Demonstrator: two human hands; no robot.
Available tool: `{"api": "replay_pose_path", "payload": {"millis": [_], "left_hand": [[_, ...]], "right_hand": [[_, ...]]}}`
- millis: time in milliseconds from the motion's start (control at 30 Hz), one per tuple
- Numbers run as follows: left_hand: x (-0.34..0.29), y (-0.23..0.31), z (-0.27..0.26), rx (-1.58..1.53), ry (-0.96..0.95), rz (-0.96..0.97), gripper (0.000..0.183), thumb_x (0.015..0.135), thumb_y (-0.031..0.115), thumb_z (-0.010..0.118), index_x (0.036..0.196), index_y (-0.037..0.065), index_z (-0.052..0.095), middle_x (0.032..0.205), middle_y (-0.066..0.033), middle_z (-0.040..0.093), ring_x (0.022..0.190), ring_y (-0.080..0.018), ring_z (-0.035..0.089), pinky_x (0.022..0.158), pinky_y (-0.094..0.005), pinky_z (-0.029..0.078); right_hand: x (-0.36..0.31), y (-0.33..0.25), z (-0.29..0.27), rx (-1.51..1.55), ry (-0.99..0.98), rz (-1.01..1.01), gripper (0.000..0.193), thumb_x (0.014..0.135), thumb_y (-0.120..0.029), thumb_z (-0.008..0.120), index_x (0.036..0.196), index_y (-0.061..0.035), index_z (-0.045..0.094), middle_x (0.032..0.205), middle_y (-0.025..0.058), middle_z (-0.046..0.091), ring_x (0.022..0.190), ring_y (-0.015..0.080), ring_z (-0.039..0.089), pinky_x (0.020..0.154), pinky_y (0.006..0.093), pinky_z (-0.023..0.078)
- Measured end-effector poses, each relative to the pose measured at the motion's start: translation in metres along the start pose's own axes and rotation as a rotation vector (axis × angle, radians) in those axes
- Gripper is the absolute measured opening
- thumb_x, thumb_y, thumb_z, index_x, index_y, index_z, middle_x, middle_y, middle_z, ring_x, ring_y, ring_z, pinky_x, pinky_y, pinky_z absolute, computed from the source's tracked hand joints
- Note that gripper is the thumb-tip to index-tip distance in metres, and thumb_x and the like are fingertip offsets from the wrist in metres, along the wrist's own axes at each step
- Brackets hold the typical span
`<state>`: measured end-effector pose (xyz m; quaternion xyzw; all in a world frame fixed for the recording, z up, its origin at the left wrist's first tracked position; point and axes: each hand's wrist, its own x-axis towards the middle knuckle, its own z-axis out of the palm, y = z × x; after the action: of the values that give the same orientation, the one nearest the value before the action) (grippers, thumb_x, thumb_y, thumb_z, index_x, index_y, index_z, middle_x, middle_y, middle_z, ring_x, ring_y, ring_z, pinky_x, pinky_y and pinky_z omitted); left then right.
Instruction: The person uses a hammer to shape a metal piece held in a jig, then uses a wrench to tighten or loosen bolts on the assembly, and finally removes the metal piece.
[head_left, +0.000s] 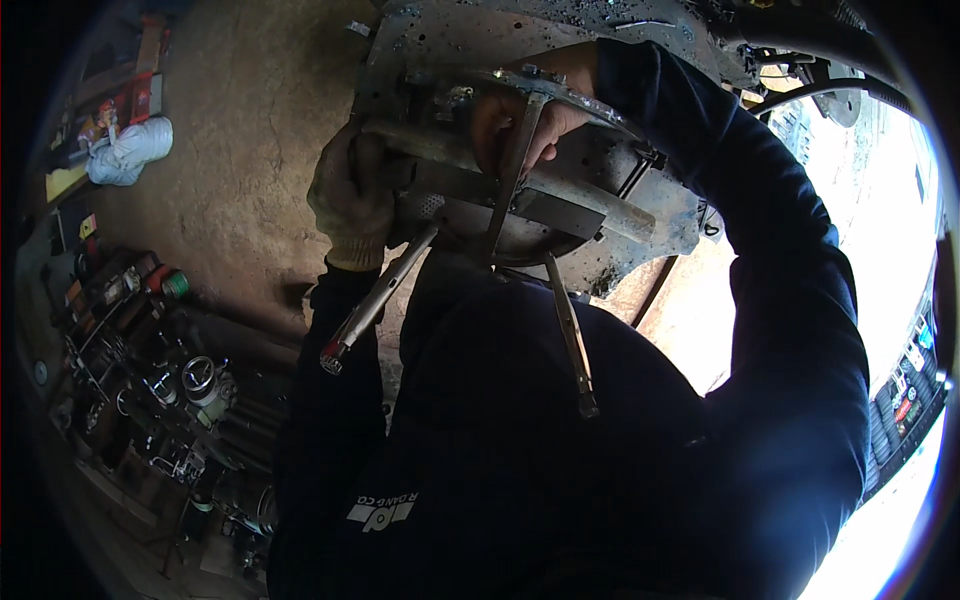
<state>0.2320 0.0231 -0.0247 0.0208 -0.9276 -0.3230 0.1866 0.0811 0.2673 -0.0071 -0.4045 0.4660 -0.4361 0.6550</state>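
Note:
A rusty round metal assembly (pixel 590 215) with bars and a curved band is held up in front of my chest. My left hand (pixel 350 195), in a worn light glove, grips its left edge near a thick crossbar (pixel 440 150). A pair of locking pliers (pixel 375 300) with a red-tipped handle hangs down from that spot. My right hand (pixel 520 120), bare, reaches in behind the curved band and closes around a flat metal strip (pixel 512 175). A thin rod (pixel 570 335) slants down from the assembly over my dark jacket.
A concrete floor (pixel 240 150) lies to the left, with a white bundle (pixel 130 150) and red items at its far edge. Tools, clamps and metal parts (pixel 190 385) crowd the lower left. Bright daylight fills the right, past a black hose (pixel 840 90).

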Motion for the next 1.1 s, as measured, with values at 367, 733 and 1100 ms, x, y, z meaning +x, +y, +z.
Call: {"api": "replay_pose_path", "payload": {"millis": [367,733,1100], "left_hand": [[0.002,0.009,-0.002,-0.015,-0.043,-0.087,0.036,0.100,0.038,0.062,0.118,0.008,0.070,0.104,-0.0144,0.074,0.092,-0.0278,0.073,0.079,-0.0388,0.058],[0.003,0.013,-0.004,0.005,-0.044,-0.070,0.031,0.099,0.031,0.062,0.116,0.006,0.069,0.104,-0.0156,0.073,0.091,-0.0308,0.074,0.077,-0.0398,0.059],[0.005,0.022,-0.005,-0.094,-0.061,-0.167,0.028,0.098,0.027,0.064,0.112,0.003,0.070,0.101,-0.0160,0.073,0.089,-0.0294,0.074,0.076,-0.0382,0.059]], "right_hand": [[-0.027,-0.018,0.017,0.016,0.144,0.153,0.034,0.088,-0.018,0.078,0.119,-0.0057,0.072,0.086,0.0031,0.070,0.068,0.0073,0.059,0.058,0.0227,0.051],[-0.024,-0.007,0.019,-0.015,0.137,0.105,0.044,0.080,-0.015,0.084,0.121,-0.0041,0.071,0.101,0.0097,0.074,0.084,0.0157,0.066,0.072,0.0273,0.055],[-0.059,0.037,-0.012,0.177,0.546,-0.142,0.051,0.091,-0.020,0.074,0.138,-0.0087,0.058,0.072,-0.0045,0.052,0.061,0.0042,0.053,0.049,0.0198,0.040]]}}
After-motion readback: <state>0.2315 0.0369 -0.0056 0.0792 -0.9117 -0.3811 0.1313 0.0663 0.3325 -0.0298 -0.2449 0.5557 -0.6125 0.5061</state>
